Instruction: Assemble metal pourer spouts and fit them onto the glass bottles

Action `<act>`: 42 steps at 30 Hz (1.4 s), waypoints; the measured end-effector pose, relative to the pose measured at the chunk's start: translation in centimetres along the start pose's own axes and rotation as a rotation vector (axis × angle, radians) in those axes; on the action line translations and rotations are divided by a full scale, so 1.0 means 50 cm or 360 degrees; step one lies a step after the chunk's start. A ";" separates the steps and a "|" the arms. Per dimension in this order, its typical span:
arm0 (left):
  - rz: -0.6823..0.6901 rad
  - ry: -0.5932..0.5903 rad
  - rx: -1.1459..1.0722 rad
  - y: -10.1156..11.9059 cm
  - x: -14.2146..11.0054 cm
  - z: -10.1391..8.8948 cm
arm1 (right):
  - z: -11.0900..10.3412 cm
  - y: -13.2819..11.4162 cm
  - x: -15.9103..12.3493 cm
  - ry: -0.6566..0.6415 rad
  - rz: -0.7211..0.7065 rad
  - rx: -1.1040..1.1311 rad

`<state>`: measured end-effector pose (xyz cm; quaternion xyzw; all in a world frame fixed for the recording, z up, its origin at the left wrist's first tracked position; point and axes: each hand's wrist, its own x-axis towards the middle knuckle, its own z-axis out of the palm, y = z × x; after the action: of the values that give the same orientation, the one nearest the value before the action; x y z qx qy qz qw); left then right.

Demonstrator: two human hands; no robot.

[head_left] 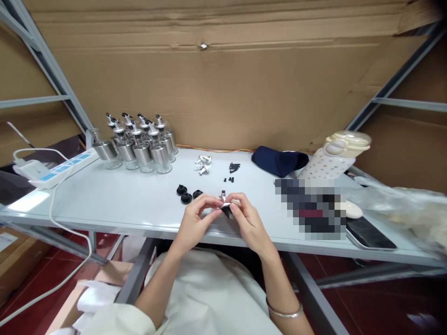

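Note:
Between my two hands, just above the near part of the table, is a bottle pourer spout with a silver top and a black base. My left hand pinches it from the left; my right hand grips it from the right. Just past my left fingers sit several black stoppers. Farther back lies a small pile of silver spouts. Right of that pile are thin black pieces, with a few tiny black caps closer to me.
Several glass-and-steel oil bottles with pourers stand at the back left, beside a white power strip. On the right are a navy cap, a dotted drinking bottle, a phone and a plastic bag. Cardboard walls the back.

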<state>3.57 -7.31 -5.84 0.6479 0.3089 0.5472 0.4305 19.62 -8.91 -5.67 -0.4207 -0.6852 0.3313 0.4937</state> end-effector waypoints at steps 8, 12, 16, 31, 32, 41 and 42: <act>0.0040 0.0096 -0.0007 0.002 0.000 0.002 | 0.006 0.000 0.008 0.0100 -0.0117 -0.0023; 0.0005 0.0101 0.0028 0.001 -0.001 0.002 | 0.007 0.002 0.007 0.0139 -0.0122 -0.0089; -0.0065 0.0144 -0.0016 0.002 0.001 0.002 | 0.005 0.000 0.002 0.0040 -0.0129 -0.0065; 0.0034 0.0461 0.0183 0.040 0.022 -0.048 | 0.002 0.011 0.000 0.0039 -0.0071 -0.0060; 0.0036 0.0405 0.0286 0.047 0.034 -0.057 | 0.002 0.010 0.001 0.0030 -0.0081 -0.0061; 0.0078 -0.0573 0.1499 0.067 0.259 -0.022 | 0.002 0.006 0.002 -0.0002 -0.0199 -0.0067; 0.0044 -0.0622 0.1560 0.057 0.287 -0.007 | 0.002 0.006 0.002 0.0001 -0.0195 -0.0065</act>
<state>6.04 4.02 3.07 0.8672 0.4338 0.2134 0.1193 19.60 -8.69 -5.92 -0.3880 -0.7163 0.2861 0.5046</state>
